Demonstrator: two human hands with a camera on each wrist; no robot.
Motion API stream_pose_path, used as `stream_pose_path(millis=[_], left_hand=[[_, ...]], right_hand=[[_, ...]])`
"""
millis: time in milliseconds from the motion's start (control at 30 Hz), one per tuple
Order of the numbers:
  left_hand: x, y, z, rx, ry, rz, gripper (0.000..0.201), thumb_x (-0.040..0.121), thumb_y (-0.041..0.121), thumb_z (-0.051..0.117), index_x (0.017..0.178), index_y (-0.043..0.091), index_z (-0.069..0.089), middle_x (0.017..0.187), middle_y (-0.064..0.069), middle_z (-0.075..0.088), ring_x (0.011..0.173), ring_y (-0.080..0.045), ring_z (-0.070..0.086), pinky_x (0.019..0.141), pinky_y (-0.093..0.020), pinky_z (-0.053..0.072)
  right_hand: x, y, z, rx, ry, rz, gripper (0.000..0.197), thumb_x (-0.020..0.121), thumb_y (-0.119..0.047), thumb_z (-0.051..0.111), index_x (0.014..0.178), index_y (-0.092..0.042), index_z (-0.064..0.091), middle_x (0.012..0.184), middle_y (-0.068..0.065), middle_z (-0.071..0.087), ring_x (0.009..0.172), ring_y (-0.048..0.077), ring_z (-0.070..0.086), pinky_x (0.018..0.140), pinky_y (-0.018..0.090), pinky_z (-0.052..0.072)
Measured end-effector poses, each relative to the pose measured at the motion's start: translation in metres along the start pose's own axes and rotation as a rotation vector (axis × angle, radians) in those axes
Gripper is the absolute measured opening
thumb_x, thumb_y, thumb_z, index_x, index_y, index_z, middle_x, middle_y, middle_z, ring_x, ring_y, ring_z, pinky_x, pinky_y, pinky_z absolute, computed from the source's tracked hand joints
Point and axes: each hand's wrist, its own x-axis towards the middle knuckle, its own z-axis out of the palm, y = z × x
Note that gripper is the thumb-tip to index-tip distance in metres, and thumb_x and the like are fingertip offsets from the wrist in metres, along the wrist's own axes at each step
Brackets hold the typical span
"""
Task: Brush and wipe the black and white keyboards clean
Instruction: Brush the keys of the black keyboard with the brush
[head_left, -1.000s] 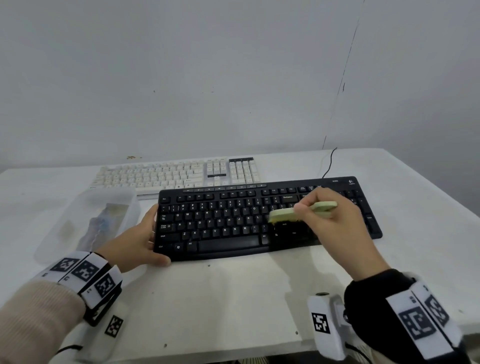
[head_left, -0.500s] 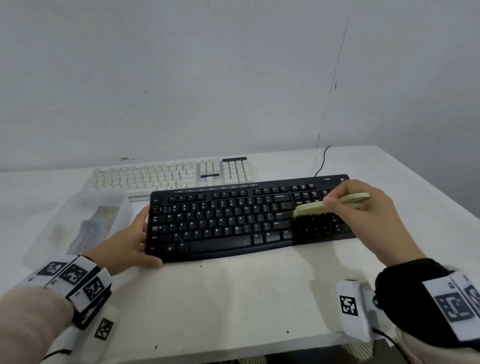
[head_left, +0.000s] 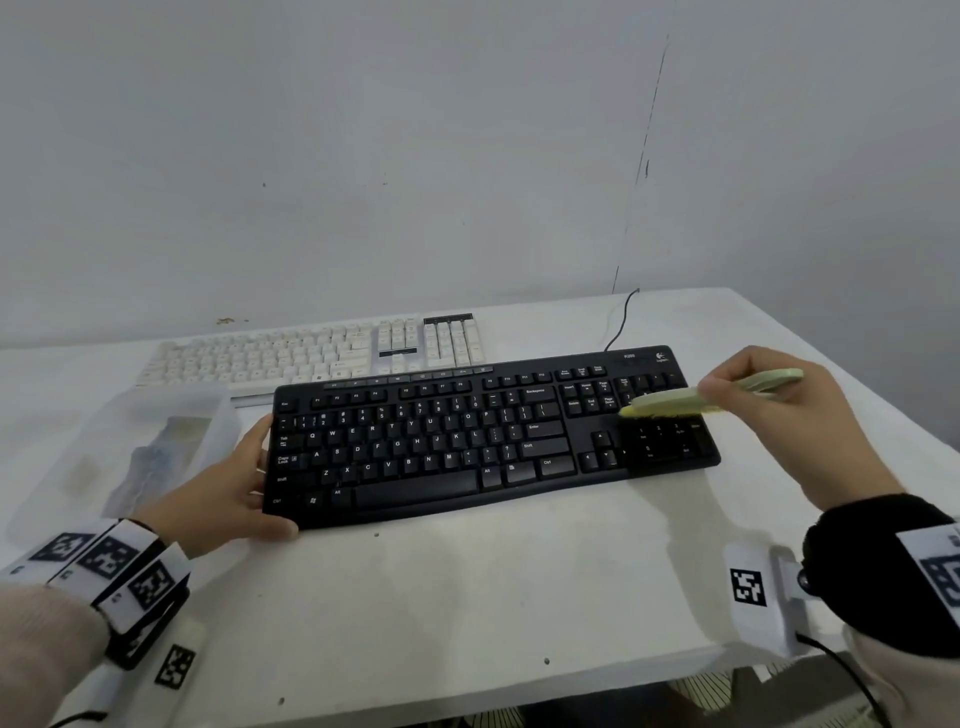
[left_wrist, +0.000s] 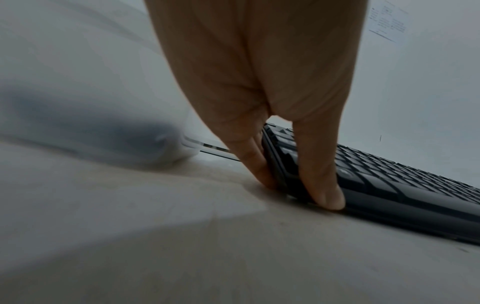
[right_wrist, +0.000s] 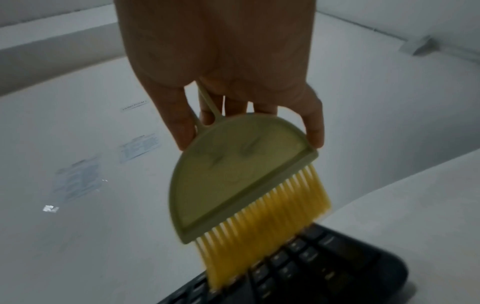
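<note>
A black keyboard (head_left: 467, 436) lies across the white table (head_left: 467, 597), with a white keyboard (head_left: 311, 353) behind it. My left hand (head_left: 228, 488) grips the black keyboard's left end (left_wrist: 369, 176), thumb on its front corner and fingers along the side edge. My right hand (head_left: 779, 410) holds a small pale-green brush (head_left: 675, 402) with yellow bristles (right_wrist: 262, 230) by its thin handle. The bristle tips touch the number-pad keys (right_wrist: 298, 263) at the keyboard's right end.
A clear plastic box (head_left: 135, 447) with something inside stands left of the black keyboard. A black cable (head_left: 621, 322) runs from the keyboards to the back table edge. The table's right edge slopes down close to my right hand. A grey wall stands behind.
My right hand swept the brush rightward along the black keyboard, from the middle keys to the number pad. My left hand stayed on the left end.
</note>
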Motion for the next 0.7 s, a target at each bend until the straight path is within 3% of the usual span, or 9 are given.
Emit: stream_pose_path(millis=[67,167,233,300,367,467,600,700], left_hand=[[0.0,0.0,0.0,-0.004,0.004,-0.003,0.124,0.058,-0.007,0.081,0.147,0.038,0.007,0.11,-0.012,0.056,0.093,-0.022,0.067,0.077,-0.028,0.057],[-0.001,0.001,0.0,0.0,0.007,-0.001,0.127,0.049,0.003,0.081,0.147,0.038,0.008,0.11,-0.013,0.055,0.094,-0.024,0.067,0.076,-0.029,0.056],[0.0,0.0,0.0,0.003,0.007,-0.001,0.126,0.053,0.0,0.082,0.147,0.037,0.007,0.111,-0.013,0.055,0.095,-0.023,0.066,0.075,-0.026,0.057],[0.001,-0.001,0.0,0.01,0.002,0.001,0.123,0.061,-0.01,0.08,0.147,0.037,0.006,0.112,-0.012,0.054,0.097,-0.023,0.065,0.075,-0.023,0.057],[0.002,-0.001,0.0,0.021,0.004,0.003,0.121,0.064,-0.013,0.078,0.147,0.037,0.006,0.112,-0.012,0.055,0.097,-0.022,0.065,0.075,-0.022,0.057],[0.001,-0.001,0.0,0.017,0.012,-0.003,0.12,0.064,-0.013,0.078,0.145,0.039,0.006,0.111,-0.012,0.054,0.097,-0.023,0.065,0.074,-0.021,0.057],[0.0,0.002,0.0,0.015,0.011,-0.002,0.12,0.053,0.001,0.081,0.137,0.046,0.009,0.112,-0.012,0.054,0.098,-0.024,0.064,0.073,-0.025,0.056],[-0.001,0.003,0.001,0.009,0.017,-0.006,0.118,0.063,-0.013,0.078,0.138,0.044,0.007,0.111,-0.013,0.054,0.097,-0.023,0.064,0.07,-0.017,0.056]], right_hand=[[-0.002,-0.002,0.004,0.045,-0.077,-0.019,0.014,0.085,-0.009,0.065,0.071,-0.007,0.063,0.072,0.014,0.058,0.065,0.01,0.048,0.062,0.026,0.034],[-0.003,0.004,0.007,0.041,-0.15,-0.02,0.013,0.085,-0.008,0.066,0.072,-0.007,0.063,0.075,0.018,0.058,0.07,0.017,0.048,0.066,0.03,0.036],[0.002,0.013,0.0,0.023,-0.112,0.004,0.015,0.085,-0.008,0.066,0.07,-0.007,0.062,0.07,0.009,0.058,0.067,0.012,0.048,0.065,0.026,0.036],[0.007,0.019,-0.01,-0.005,-0.049,0.024,0.018,0.084,-0.009,0.065,0.067,-0.01,0.062,0.062,-0.007,0.056,0.059,0.003,0.045,0.059,0.019,0.034],[0.01,0.022,-0.016,-0.013,0.005,0.027,0.016,0.084,-0.01,0.065,0.068,-0.01,0.062,0.057,-0.013,0.054,0.055,0.001,0.043,0.058,0.023,0.031],[0.006,0.017,-0.011,0.013,-0.032,-0.014,0.016,0.084,-0.009,0.065,0.069,-0.009,0.063,0.059,-0.012,0.055,0.057,0.0,0.046,0.059,0.019,0.035],[0.002,0.02,-0.006,0.046,-0.104,-0.036,0.013,0.085,-0.005,0.064,0.073,-0.001,0.062,0.07,0.005,0.057,0.06,0.0,0.046,0.058,0.009,0.036],[0.008,0.031,-0.017,0.033,-0.022,0.006,0.017,0.085,-0.006,0.064,0.068,-0.008,0.063,0.064,-0.003,0.057,0.057,-0.001,0.046,0.051,0.006,0.033]])
